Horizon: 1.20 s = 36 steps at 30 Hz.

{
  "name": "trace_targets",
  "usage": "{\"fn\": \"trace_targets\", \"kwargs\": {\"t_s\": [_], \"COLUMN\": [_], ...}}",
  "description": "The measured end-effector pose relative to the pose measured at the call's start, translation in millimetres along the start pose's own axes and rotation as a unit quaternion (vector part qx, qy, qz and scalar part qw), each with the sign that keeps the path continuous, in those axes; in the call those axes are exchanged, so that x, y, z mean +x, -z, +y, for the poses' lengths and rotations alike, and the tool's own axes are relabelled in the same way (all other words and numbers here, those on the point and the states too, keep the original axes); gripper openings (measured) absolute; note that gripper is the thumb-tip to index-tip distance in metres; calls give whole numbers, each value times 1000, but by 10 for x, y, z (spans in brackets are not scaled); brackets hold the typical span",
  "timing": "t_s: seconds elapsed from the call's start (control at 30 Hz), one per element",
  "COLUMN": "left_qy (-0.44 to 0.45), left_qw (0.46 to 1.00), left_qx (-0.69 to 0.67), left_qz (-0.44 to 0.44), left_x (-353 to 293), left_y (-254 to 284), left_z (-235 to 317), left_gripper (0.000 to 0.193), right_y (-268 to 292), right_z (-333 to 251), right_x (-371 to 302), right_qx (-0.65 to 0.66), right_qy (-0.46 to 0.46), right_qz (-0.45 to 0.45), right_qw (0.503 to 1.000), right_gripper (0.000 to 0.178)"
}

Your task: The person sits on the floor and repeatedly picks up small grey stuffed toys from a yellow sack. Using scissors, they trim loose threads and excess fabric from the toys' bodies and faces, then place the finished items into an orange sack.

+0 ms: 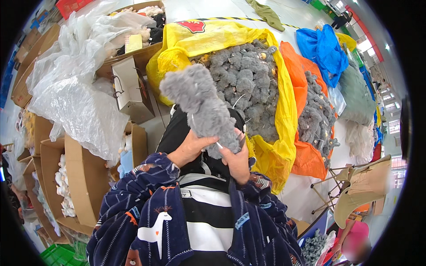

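Note:
A fluffy grey plush piece [205, 99] is held up above my lap, its far end lifted toward the sack. My left hand [191, 148] is closed on its near left side, thumb lying across the fur. On the near right side my right hand [237, 162] pinches the same plush, thumb pressed to its lower end. A small white strip [219, 145] shows between the two thumbs; I cannot make out what it is. A yellow sack [287, 104] full of similar grey plush pieces [244, 80] stands open just beyond my hands.
An orange sack [306, 166] with more grey plush is at the right. Cardboard boxes [82, 177] and a clear plastic sheet [84, 102] fill the left. A folding chair [361, 190] and a person in pink [355, 237] are at the lower right.

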<state>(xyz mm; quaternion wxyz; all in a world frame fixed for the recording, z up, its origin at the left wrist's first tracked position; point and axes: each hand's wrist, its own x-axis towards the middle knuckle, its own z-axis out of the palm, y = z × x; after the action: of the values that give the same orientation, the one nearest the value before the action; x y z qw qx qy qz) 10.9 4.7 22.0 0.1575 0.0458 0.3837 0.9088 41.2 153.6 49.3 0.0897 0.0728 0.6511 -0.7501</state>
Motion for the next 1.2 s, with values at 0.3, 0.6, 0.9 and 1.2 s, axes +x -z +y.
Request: {"fn": "trace_targets", "kwargs": {"t_s": [0.3,0.6,0.9,1.2], "left_qy": [-12,-12,195,194], "left_qw": [998,975,961,971], "left_qx": [47,99,190,135], "left_qz": [40,200,-52,-46], "left_x": [81,277,569,696], "left_y": [72,271,106,147], "left_z": [75,159,486,281], "left_gripper": [51,38,45,28], "right_y": [92,229,1455,2351], "right_z": [250,74,-143,836], "right_x": [47,97,426,1675], "right_qx": [-149,-109,274,-154], "right_qy": [217,157,-8,-75], "right_qz": [45,-66,220,282], "right_qw": [964,979,936,944], "right_gripper": [48,46,20,32]}}
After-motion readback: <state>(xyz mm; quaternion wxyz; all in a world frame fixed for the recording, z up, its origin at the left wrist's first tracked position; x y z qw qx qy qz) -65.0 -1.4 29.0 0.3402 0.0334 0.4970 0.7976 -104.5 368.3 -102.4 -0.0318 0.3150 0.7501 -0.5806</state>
